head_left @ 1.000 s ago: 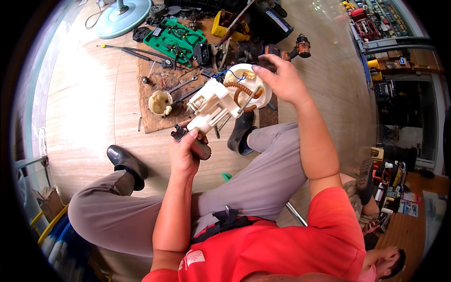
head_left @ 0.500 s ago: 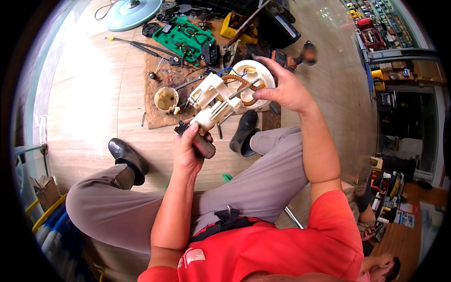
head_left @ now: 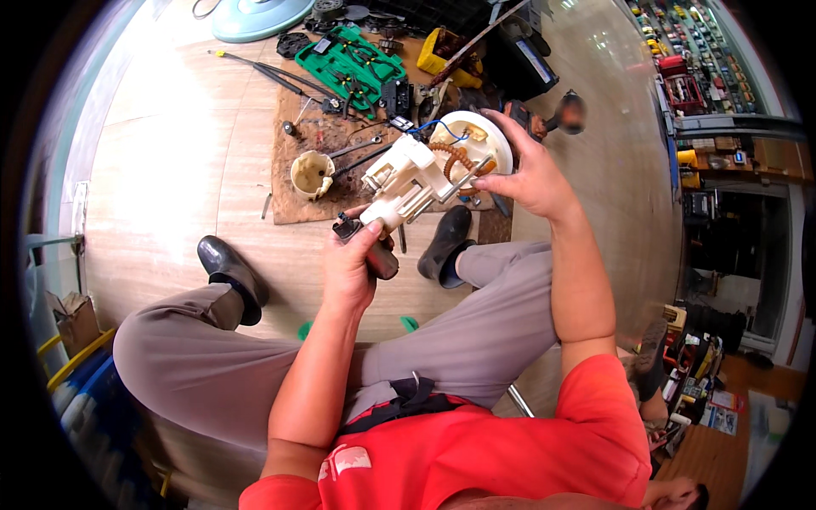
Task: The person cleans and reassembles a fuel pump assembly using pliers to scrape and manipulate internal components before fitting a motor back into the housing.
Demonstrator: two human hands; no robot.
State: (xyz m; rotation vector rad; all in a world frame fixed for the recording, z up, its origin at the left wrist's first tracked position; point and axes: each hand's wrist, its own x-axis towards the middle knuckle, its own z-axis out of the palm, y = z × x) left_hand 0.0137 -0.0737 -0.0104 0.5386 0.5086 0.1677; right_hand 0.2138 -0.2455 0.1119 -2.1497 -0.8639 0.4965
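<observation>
Both my hands hold a white plastic fuel pump module [head_left: 398, 180] above the floor, tilted with its round flange [head_left: 501, 146] up and to the right. A brown corrugated hose, a blue wire and metal rods link flange and body. My right hand [head_left: 540, 183] is closed on the flange, fingers behind its rim and thumb near the rods. My left hand [head_left: 347, 274] grips the lower end, thumb on the white body. A dark grey cylinder [head_left: 384, 263] with a black connector shows in that same grip; how it joins the module is hidden.
Beyond lies a stained board [head_left: 289, 204] with a whitish cup [head_left: 312, 175] and loose tools. Behind it are an open green tool case [head_left: 347, 64], a yellow container [head_left: 444, 53] and a black battery [head_left: 520, 61]. My black shoes [head_left: 446, 240] flank the near side.
The module has shifted slightly right in the picture and turned a little, so more of the metal rods shows. Both hands keep their grip. The whole view has also shifted slightly.
</observation>
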